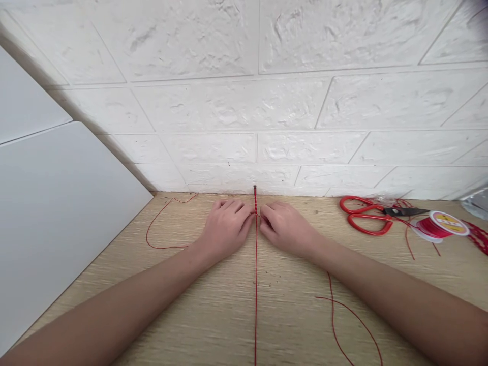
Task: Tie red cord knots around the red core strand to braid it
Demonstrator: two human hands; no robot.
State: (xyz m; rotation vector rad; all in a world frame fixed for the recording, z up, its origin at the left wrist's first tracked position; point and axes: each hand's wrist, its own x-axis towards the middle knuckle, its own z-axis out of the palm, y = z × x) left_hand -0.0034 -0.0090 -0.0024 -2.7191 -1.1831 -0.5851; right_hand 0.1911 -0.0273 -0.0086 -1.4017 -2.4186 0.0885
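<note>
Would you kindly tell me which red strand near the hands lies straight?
The middle strand, between the left hand and right hand; the left strand and right strand curve.

We seem to be at a small craft corner, perhaps in a home, though we cannot be sure. We see a wood-grained table (213, 315) against a white brick-patterned wall (293, 104), with scissors (397, 211) and a spool of red thread (438, 229) on it, a red cord (255, 284) stretched along its middle, and a white panel (57, 203) at the left.
</note>
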